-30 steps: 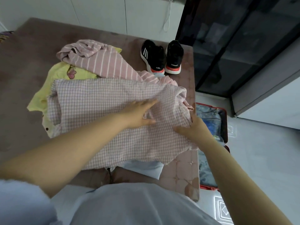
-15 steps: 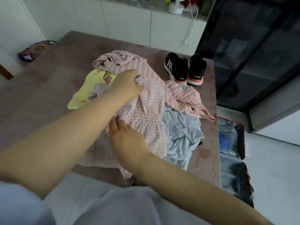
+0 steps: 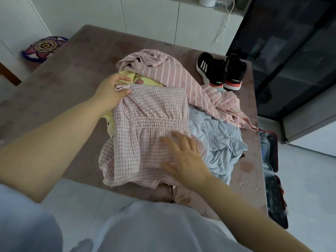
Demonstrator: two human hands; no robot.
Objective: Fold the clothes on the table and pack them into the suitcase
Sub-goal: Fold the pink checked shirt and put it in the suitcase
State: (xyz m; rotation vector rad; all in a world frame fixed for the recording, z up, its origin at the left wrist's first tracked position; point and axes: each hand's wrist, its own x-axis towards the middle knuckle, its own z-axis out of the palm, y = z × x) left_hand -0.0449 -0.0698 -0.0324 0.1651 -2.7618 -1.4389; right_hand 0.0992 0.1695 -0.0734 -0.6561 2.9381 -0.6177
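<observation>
On the tabletop (image 3: 72,84), near its front edge, I find the pink checked garment (image 3: 151,110) lying partly folded, its gathered elastic band running across the middle. The left hand (image 3: 111,91) holds the garment's far left corner, with the thumb and fingers (image 3: 123,78) pinching the cloth between them. The right hand (image 3: 183,155) lies palm down on the near right part of the same garment, its fingers (image 3: 177,136) straight and spread, pressing on the fabric. Under the checked garment's left side a yellow garment (image 3: 143,80) shows at the far edge and again at the left. A pink striped garment (image 3: 172,73) lies crumpled beyond it and trails to the right. A light blue garment (image 3: 218,139) lies bunched just beside the checked one on the right, touching it. A pair of black shoes (image 3: 221,71) stands at the far right corner of the tabletop, soles toward me. The suitcase (image 3: 275,155) lies open on the floor close against the table's right side, and I cannot make out its contents.
</observation>
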